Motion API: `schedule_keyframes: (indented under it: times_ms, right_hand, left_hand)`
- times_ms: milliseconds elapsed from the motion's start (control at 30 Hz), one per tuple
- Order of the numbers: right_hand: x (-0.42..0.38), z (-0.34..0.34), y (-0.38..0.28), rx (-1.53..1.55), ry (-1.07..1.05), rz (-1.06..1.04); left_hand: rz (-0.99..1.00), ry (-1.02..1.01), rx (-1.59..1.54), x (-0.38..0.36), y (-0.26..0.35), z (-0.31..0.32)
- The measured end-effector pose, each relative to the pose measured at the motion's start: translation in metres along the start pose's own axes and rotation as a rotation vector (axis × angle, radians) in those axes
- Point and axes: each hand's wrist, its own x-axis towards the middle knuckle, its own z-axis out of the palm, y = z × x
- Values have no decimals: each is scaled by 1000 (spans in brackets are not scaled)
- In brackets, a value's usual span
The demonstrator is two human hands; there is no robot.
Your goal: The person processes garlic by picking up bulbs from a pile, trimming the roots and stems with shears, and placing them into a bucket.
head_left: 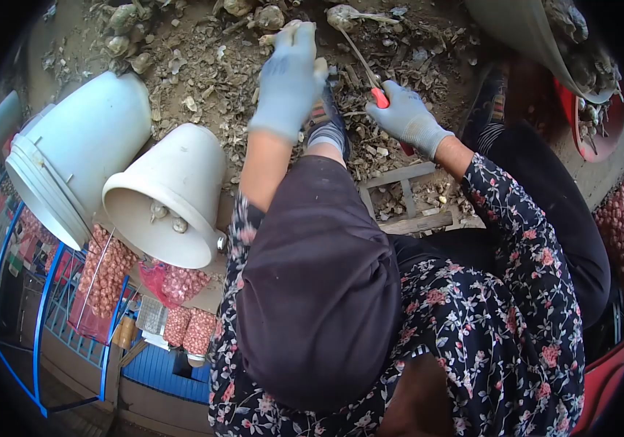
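Observation:
My left hand (pixel 285 84), in a pale grey-blue glove, reaches to the littered ground at the top, slightly blurred. Its thumb stands apart from the fingers, and nothing shows between them. Beside its fingertips lies a dry garlic bulb (pixel 269 17). My right hand (pixel 408 116), gloved the same way, is closed around a red-handled cutting tool (pixel 379 98) that looks like shears. Its thin metal end points up and left toward another garlic bulb (pixel 342 17) with a stalk. Part of the handle is hidden in the palm.
A white bucket (pixel 195 156) lies tipped with a few bulbs inside, beside a larger pale bucket (pixel 111 116). Another tilted container (pixel 519 36) is at upper right, near a red bucket (pixel 570 109). A wooden frame (pixel 406 197) lies between my legs. Net bags of garlic (pixel 104 266) stand left.

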Motion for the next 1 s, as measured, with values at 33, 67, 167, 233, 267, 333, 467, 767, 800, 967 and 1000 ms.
schedule_keyframes:
  times_ms: [33, 67, 167, 233, 267, 333, 467, 767, 800, 967, 1000]
  right_hand:
    - [2, -1, 3, 6, 10, 14]
    - [3, -1, 6, 10, 12, 19]
    - [6, 6, 5, 77, 98, -32]
    - [2, 12, 4, 38, 79, -59]
    - [2, 9, 0, 9, 13, -59]
    - [2, 6, -5, -37, -9, -53]
    - [7, -2, -11, -117, -22, 31]
    - [2, -7, -20, -364, 97, -32]
    - [0, -10, -24, -397, 96, -86]
    - [-4, -16, -38, -496, 178, -213]
    - [-5, -21, -40, -537, 210, -265]
  left_hand:
    - [-145, -215, 98, 13, -8, 19]
    - [-289, -287, 140, 26, -16, 29]
    - [-451, -284, 159, 27, -54, 42]
    - [-357, -149, -56, 20, -70, 48]
    - [-322, -34, -147, 14, -78, 54]
    - [-318, 3, -163, 9, -78, 61]
    - [-414, -17, -87, 11, -40, 66]
    - [-416, 80, -823, -4, -67, 58]
    - [-362, 101, -791, -7, -55, 43]
    - [-280, 24, -881, -15, -48, 26]
    - [-284, 25, -881, -17, -48, 22]
